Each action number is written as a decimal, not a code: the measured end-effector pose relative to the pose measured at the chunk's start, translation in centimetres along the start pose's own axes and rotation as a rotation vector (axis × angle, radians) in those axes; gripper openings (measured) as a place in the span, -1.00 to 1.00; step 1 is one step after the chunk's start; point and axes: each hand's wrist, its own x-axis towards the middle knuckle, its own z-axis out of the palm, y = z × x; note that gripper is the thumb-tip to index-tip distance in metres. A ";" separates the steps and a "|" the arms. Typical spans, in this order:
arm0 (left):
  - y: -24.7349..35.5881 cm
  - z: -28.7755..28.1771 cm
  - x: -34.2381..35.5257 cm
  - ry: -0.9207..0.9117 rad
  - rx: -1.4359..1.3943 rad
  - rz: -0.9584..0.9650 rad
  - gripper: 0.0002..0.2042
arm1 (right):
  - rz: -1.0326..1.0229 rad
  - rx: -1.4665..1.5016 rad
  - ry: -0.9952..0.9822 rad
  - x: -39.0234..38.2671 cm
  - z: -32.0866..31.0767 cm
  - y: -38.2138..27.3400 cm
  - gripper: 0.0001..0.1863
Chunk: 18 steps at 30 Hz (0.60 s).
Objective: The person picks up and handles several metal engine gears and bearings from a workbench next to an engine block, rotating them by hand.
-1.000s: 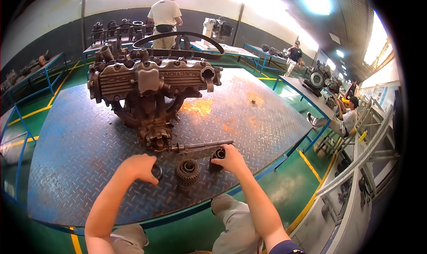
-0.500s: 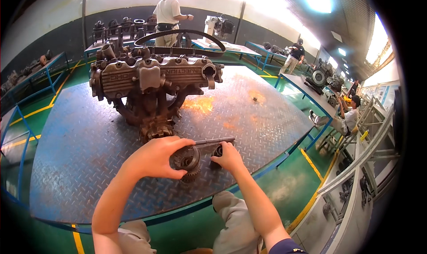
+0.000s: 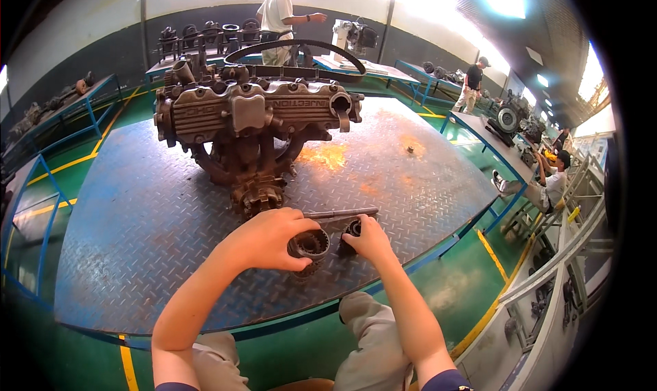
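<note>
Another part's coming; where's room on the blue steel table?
Bare: left of the brown metal engine; between the slim grey metal rod and the table's right edge. Crowded: front middle, where left hand and right hand hold dark round metal parts.

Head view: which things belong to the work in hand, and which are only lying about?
Apparently in use:
- dark ring, held by the left hand
- small gear, held by the right hand
- larger gear, partly hidden by the ring

Seemingly just lying about:
- metal rod
- engine part
- belt
</note>
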 end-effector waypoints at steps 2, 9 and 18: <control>0.1 -0.2 0.0 -0.030 -0.030 -0.029 -0.43 | 0.001 -0.005 0.001 -0.1 0.2 0.0 -0.22; -0.7 0.0 -0.1 -0.072 -0.148 -0.041 -0.38 | -0.045 0.049 0.061 -0.4 -0.3 -0.4 -0.16; -1.1 1.3 -0.3 -0.085 -0.162 -0.075 -0.27 | -0.651 0.342 -0.197 -5.1 -3.1 -4.4 -0.02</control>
